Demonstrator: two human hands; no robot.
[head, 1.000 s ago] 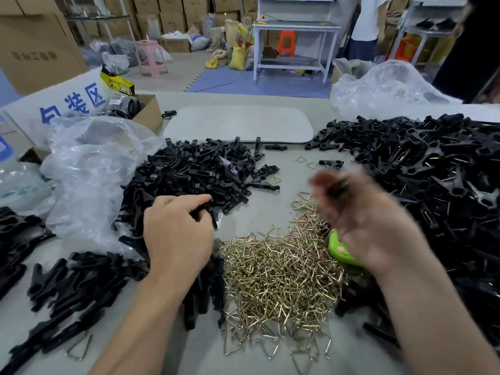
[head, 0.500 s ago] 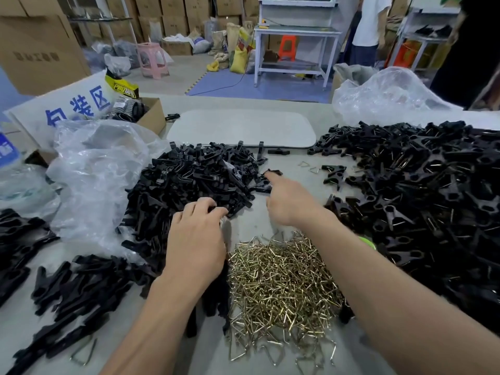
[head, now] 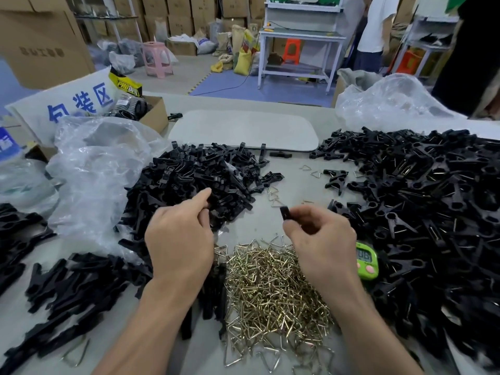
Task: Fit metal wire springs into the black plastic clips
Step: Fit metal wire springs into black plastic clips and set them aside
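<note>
A heap of brass-coloured triangular wire springs [head: 273,288] lies on the table in front of me. Behind it is a mound of black plastic clip halves [head: 205,174]. A wide spread of clips with springs in them [head: 422,212] covers the right side. My right hand [head: 322,239] hovers over the back of the spring heap, fingers closed on a small black clip piece [head: 284,213]. My left hand [head: 180,236] reaches into the near edge of the middle mound, thumb and forefinger pinching a clip half there.
More black clip parts [head: 73,288] lie at the lower left. Crumpled clear plastic bags [head: 94,180] sit left, another [head: 389,104] back right. A green timer [head: 366,259] rests beside my right wrist. A grey pad [head: 243,129] and open cardboard box [head: 154,112] stand behind.
My right hand has pulled back from the far edge of the middle mound toward me, now holding a black clip piece. My left hand has shifted slightly forward into the mound.
</note>
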